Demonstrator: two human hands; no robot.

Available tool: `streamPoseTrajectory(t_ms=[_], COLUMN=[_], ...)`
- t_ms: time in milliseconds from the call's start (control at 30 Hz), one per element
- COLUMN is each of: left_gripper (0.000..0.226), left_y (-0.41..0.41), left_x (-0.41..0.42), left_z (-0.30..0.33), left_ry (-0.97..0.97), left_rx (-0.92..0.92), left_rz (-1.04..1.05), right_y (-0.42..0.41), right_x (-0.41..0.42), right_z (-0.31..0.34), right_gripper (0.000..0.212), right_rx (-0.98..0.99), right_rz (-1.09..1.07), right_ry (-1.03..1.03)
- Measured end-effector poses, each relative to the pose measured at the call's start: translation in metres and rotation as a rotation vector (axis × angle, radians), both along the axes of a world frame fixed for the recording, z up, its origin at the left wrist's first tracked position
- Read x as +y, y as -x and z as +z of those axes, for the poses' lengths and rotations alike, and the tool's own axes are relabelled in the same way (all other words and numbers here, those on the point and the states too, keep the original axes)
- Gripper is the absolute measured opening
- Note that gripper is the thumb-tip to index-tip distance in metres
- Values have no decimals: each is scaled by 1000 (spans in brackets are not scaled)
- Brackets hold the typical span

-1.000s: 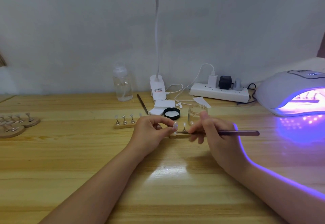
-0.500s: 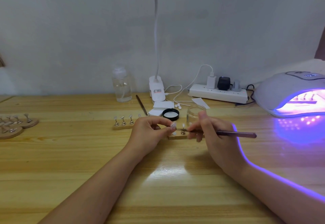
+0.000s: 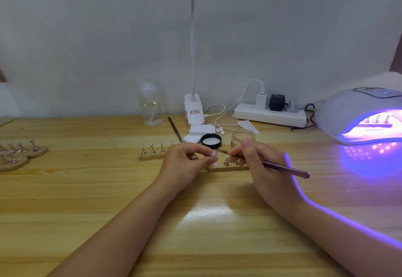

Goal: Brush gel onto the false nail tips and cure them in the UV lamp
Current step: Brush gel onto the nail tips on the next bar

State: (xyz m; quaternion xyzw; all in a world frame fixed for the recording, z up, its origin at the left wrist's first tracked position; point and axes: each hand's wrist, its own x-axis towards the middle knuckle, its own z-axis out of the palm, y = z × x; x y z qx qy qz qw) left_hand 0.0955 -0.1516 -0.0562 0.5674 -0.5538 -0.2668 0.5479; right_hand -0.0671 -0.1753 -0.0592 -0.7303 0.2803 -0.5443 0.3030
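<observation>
Nail tip point(image 3: 214, 154) sits pinched between thumb and forefinger of the left hand point(image 3: 185, 163), held just above the near wooden stand point(image 3: 227, 168) at mid-worktop. We note the left grip closed round the tip's little holder, other fingers curled beneath. Right hand point(image 3: 267, 172) grips the brush point(image 3: 282, 168) pencil-fashion, thumb on top, bristle end reaching left to meet the tip; contact looks likely, though too small to confirm. Our judgement: this is the gel-brushing step. To do it well, we would keep both wrists resting on the worktop point(image 3: 108, 200) for steadiness, stroke lightly from base toward free edge, keep gel off the pinching fingers, and hold the tip level so the coat does not run. Open glass jar point(image 3: 242, 138) stands just beyond the right hand, its black lid point(image 3: 211, 140) lying beside it to the left. A second stand point(image 3: 152, 152) with three tips waits left of the hands; round stands point(image 3: 19, 153) sit at the far left edge. UV lamp point(image 3: 359, 113) glows violet at right, with tips visible inside, so one batch appears to be curing. Far side: clear bottle point(image 3: 150, 104), clip lamp point(image 3: 194, 111), power strip point(image 3: 269, 115), plain pale wall. Worktop is light wood, glossy under the overhead light.
</observation>
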Motion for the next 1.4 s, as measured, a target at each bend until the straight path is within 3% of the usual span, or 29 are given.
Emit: streamPoseTrajectory(t_ms=[1267, 1400], left_gripper=[16, 15], left_y=[1, 1], left_x=[0, 0], left_z=[0, 1], left_ry=[-36, -36], left_rx=[-46, -39], left_rz=[36, 29], right_y=[0, -1], right_x=[1, 1], right_z=[0, -2], right_gripper=[31, 42], right_rx=[91, 30], right_rz=[-7, 32], right_ry=[84, 22])
